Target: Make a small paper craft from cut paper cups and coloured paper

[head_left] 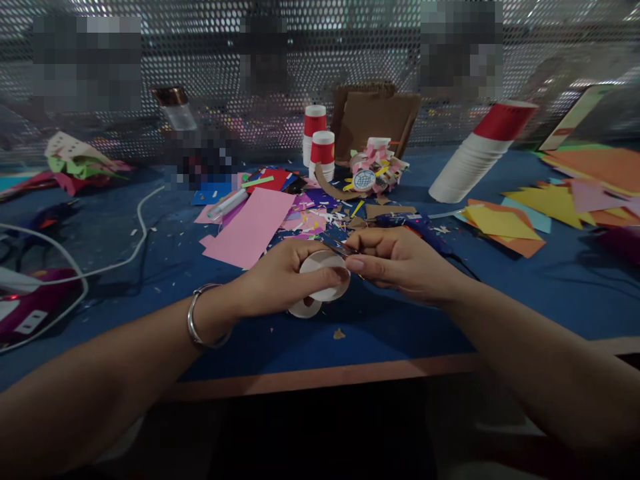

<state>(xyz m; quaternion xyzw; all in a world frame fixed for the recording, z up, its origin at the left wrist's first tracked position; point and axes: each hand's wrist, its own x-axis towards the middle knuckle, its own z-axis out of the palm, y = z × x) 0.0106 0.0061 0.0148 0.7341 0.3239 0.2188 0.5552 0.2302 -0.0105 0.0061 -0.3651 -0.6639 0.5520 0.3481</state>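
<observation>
My left hand (295,270) grips a white round paper piece (316,285), its thumb pressed across the face. Below it shows a second curved white edge, and I cannot tell if both belong to one cut paper cup. My right hand (395,263) is closed round small scissors (338,247), whose thin metal blades point left by the paper's upper edge. The scissors' handles are mostly hidden by the fingers. Both hands are close together above the blue table (400,333), near its front edge.
Pink paper (253,227) and many scraps lie beyond my hands. Farther back stand red-and-white paper cups (323,155), a decorated paper piece (377,167) and brown cardboard (377,123). A tilted cup stack (480,153) and coloured sheets (505,223) are right; a white cable (143,227) runs left.
</observation>
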